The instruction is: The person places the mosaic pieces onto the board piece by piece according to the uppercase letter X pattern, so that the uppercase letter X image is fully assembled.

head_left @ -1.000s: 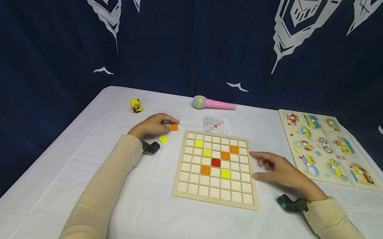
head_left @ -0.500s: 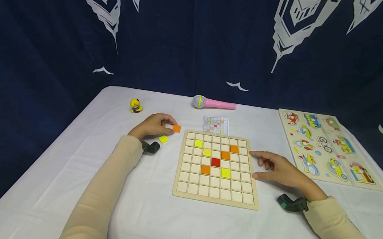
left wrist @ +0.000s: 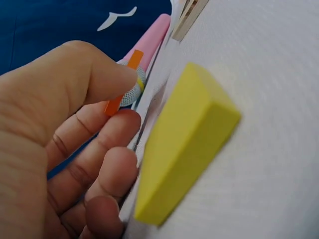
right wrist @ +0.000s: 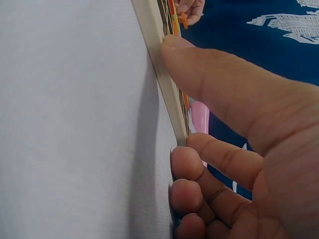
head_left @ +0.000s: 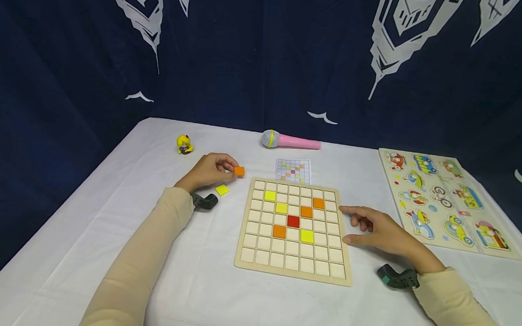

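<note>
My left hand (head_left: 210, 172) pinches a small orange square tile (head_left: 239, 171) between thumb and fingers, slightly above the cloth. In the left wrist view that tile (left wrist: 135, 59) is seen edge-on, with the thumb in front of it. A loose yellow tile (head_left: 222, 190) lies on the cloth just below this hand. To the right is a wooden grid board (head_left: 293, 276) with a red tile (head_left: 293, 221), several yellow and orange tiles in its cells. My right hand (head_left: 380, 232) touches the board's right edge with index finger and thumb; its other fingers are bent.
Behind the board lies a printed pattern card (head_left: 293, 170), and beyond it a pink toy microphone (head_left: 294, 141). A yellow-haired figurine (head_left: 184, 145) stands at the back left. On the right is a wooden vehicle puzzle board (head_left: 448, 204). A dark blue curtain (head_left: 267, 58) hangs behind the table.
My left hand has taken hold of the orange tile, which has shifted slightly right and been raised and tilted a little. The right hand keeps its place at the board's edge.
</note>
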### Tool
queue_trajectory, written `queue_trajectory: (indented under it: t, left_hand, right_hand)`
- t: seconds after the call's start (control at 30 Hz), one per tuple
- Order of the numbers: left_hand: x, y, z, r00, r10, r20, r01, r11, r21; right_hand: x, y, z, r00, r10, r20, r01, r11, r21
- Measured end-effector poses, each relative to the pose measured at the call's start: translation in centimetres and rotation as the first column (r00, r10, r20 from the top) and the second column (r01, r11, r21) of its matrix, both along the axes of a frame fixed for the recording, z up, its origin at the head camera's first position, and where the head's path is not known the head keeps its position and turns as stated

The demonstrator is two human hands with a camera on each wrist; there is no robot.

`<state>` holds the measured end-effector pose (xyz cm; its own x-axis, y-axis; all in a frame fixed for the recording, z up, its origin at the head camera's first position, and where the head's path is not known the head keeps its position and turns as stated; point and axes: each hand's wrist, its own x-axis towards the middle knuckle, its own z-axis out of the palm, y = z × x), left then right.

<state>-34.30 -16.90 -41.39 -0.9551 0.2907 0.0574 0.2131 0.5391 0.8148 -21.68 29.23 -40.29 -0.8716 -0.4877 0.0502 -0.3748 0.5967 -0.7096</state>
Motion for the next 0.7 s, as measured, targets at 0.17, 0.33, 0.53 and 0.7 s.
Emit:
queue_trajectory:
  t: [0.17, 0.33, 0.53, 0.7]
  left_hand:
    - [0.0, 0.1, 0.2, 1.0, -0.011, -0.009, 0.011, 1.0, 0.015]
    - [0.0, 0.5, 0.7, 0.998, -0.046, -0.034, 0.047, 0.999, 0.025]
    - [0.2, 1.2, 1.6, 0.993, -0.092, -0.069, 0.093, 0.995, 0.024]
    - [0.7, 1.8, 2.7, 0.988, -0.125, -0.088, 0.126, 0.992, 0.007]
  right_hand:
    - [0.0, 0.1, 0.0, 1.0, -0.003, -0.001, 0.003, 1.0, 0.009]
    - [0.0, 0.1, 0.0, 1.0, -0.003, -0.003, 0.003, 1.0, 0.006]
    - [0.0, 0.3, -0.1, 1.0, -0.003, -0.005, 0.003, 1.0, 0.007]
    - [-0.1, 0.2, -0.2, 1.0, -0.002, -0.009, 0.003, 1.0, 0.014]
